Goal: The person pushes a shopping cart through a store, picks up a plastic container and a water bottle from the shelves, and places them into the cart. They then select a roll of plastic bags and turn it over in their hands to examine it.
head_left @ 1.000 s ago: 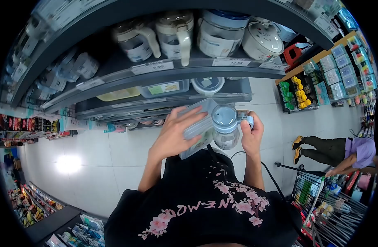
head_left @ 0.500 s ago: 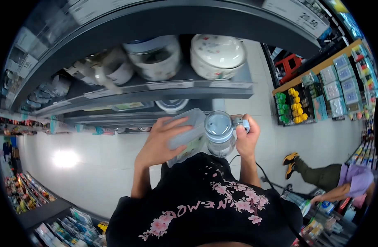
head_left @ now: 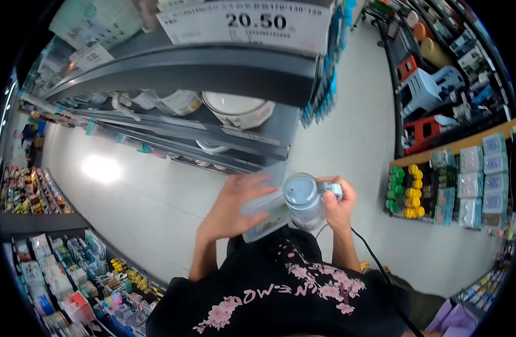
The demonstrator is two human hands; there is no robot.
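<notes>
In front of my chest, my left hand (head_left: pixel 231 206) is wrapped round a translucent plastic container (head_left: pixel 267 226), thumb and fingers lying along its side. My right hand (head_left: pixel 340 209) grips the light-blue handle of a clear jug (head_left: pixel 301 194), which has a light-blue lid on top. The jug is upright and the container leans beside it, their sides close together. Both are held above my black top (head_left: pixel 280 275), which has a pink blossom print.
A dark shelf (head_left: pixel 213 67) with a 20.50 price tag (head_left: pixel 252 25) stands ahead, holding a white patterned pot (head_left: pixel 238 106). Rightward are a blue stool (head_left: pixel 424 87) and packaged goods (head_left: pixel 470 185). A person in purple (head_left: pixel 455 320) is close at lower right; stocked shelves (head_left: pixel 84 281) lie lower left.
My view has turned rightward and come nearer the shelf end. The person in purple now appears lower and closer to me. Both hands keep hold of the container and jug.
</notes>
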